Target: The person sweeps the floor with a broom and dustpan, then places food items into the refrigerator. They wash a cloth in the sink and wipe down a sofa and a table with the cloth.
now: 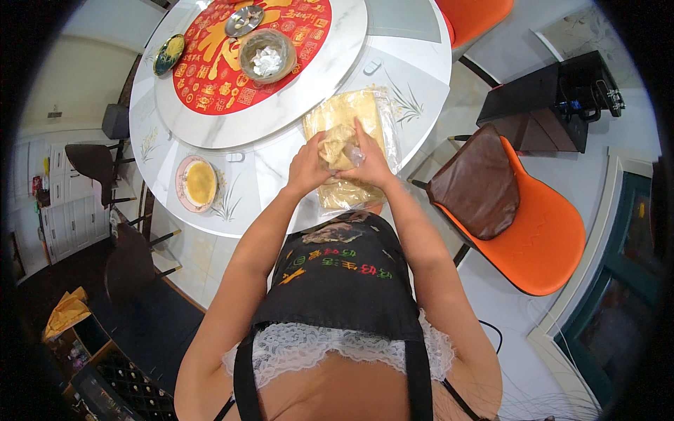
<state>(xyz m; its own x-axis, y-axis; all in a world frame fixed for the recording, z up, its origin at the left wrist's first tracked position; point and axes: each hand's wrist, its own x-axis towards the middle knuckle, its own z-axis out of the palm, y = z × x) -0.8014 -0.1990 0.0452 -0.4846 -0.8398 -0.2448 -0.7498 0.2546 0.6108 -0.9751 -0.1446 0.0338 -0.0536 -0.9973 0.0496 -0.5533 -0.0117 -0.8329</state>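
Between my two hands is a crumpled, pale-yellow bundle [336, 144] with clear plastic showing at its right side. My left hand [307, 166] grips it from the left, fingers partly hidden behind it. On the other side my right hand [373, 162] holds it, thumb and fingers around its edge. Beneath them a flat pack of pale-yellow folded sheets [354, 108] in clear plastic lies at the table's near edge. What the sheets are made of I cannot tell.
The round marble-look table [263, 210] carries a raised turntable [231, 138]. On it stand a bowl with crumpled white paper [267, 58] and a metal dish [245, 22]. A pink-rimmed bowl of yellow liquid [199, 183] sits left. An orange chair [547, 242] stands right.
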